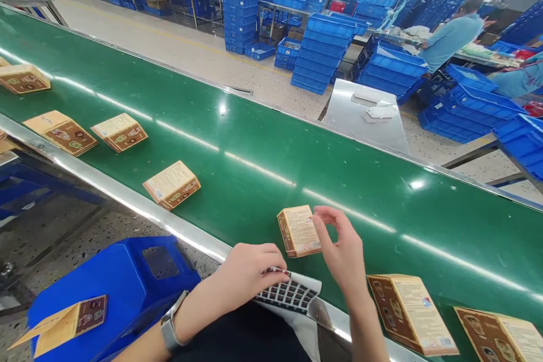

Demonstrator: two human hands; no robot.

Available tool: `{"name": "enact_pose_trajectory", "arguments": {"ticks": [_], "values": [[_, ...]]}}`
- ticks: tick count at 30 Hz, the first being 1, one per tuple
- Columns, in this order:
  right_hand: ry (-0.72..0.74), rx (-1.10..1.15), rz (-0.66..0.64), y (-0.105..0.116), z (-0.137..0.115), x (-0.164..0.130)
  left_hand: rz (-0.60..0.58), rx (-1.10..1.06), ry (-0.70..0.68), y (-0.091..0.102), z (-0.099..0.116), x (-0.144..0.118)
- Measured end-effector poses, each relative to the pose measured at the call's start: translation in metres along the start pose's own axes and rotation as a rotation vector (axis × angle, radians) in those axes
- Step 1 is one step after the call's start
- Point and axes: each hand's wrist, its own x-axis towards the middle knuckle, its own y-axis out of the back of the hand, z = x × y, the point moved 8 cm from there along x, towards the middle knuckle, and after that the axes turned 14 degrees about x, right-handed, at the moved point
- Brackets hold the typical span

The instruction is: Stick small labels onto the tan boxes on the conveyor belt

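Your left hand [254,269] pinches grid-patterned sheet [292,293] by edge, leaving rest free by metal rail [186,233]. Right hand [340,237] half-open, at right side of box [299,230]; cannot tell if touching. Box lies text-face up on green belt [237,192], probably for stable rest.

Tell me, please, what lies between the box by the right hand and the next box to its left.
The head view shows only bare green belt between the box by the right hand and the next box to its left.
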Motion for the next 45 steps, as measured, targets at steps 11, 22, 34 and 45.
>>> {"name": "enact_pose_trajectory", "arguments": {"ticks": [11,22,34,45], "values": [[0.274,-0.021,-0.492,-0.049,-0.044,-0.047,-0.040,-0.044,0.323,0.044,-0.027,-0.023],[0.519,-0.017,-0.324,-0.040,-0.056,-0.058,0.160,-0.028,0.382,0.066,-0.062,-0.043],[-0.203,0.505,-0.097,-0.055,0.023,-0.006,0.112,-0.057,0.392,0.055,-0.113,-0.083],[-0.470,0.776,-0.053,-0.130,0.049,-0.014,-0.027,-0.022,0.165,0.003,-0.044,-0.053]]}}
